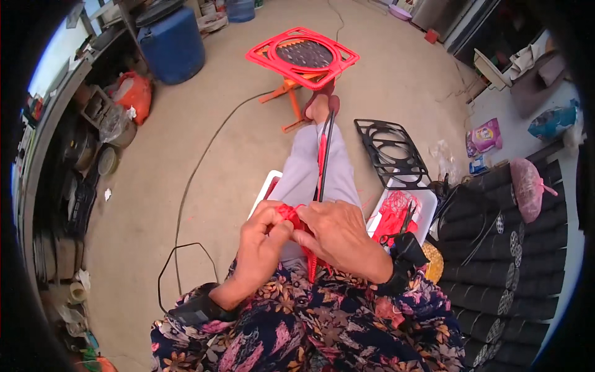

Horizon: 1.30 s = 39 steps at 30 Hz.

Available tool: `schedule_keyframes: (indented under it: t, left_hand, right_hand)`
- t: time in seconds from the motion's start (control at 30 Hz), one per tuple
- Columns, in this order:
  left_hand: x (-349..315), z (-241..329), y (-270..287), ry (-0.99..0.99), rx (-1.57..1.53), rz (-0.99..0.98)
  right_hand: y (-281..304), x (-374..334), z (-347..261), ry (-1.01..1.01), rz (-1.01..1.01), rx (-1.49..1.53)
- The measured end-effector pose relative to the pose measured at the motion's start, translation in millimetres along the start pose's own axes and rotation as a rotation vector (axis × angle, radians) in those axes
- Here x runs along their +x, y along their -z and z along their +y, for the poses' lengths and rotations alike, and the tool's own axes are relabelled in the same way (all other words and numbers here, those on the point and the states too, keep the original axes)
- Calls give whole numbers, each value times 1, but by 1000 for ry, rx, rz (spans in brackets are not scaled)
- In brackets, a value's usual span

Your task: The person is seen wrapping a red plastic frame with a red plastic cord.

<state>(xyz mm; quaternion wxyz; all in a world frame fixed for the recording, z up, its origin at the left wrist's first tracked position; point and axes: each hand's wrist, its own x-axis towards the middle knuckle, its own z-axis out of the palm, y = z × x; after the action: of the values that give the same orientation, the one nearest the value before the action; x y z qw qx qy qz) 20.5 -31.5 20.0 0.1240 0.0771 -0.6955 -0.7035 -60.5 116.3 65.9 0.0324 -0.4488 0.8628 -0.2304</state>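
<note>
Above my lap, my left hand [265,237] pinches a bunched piece of red braided cord or netting [288,214] between thumb and fingers. From the other side my right hand [338,232] closes on the same red piece, its back hiding most of the fingers. Below the hands a red strip [312,266] hangs down toward my patterned garment. A black bar-like piece [326,155], seen edge-on with red along one side, runs from beneath my hands up along my legs. How it joins the red piece is hidden.
Beyond my feet, a red square frame [263,57] rests on an orange stand [291,93]. To my right are a black frame [392,150] and a white basin [427,208] of red threads with scissors [408,217]. A cable [192,180] crosses the floor; a blue barrel [170,46] stands far left.
</note>
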Motion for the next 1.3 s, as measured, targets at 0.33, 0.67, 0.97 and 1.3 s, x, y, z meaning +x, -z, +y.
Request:
schedule_keyframes:
  t: [0.33, 0.67, 0.97, 1.3]
  left_hand:
    - [4, -8, -13, -23, -19, -12]
    - [2, -36, -15, 655, -721, 120]
    - [4, -17, -25, 574, -634, 3]
    - [-11, -24, -35, 776, -905, -263]
  right_hand:
    - [-12, -11, 8, -77, 122, 93]
    - [3, -26, 19, -56, 322, 423]
    - [83, -26, 41, -104, 568, 1722]
    - [160, -148, 98, -564, 410, 907]
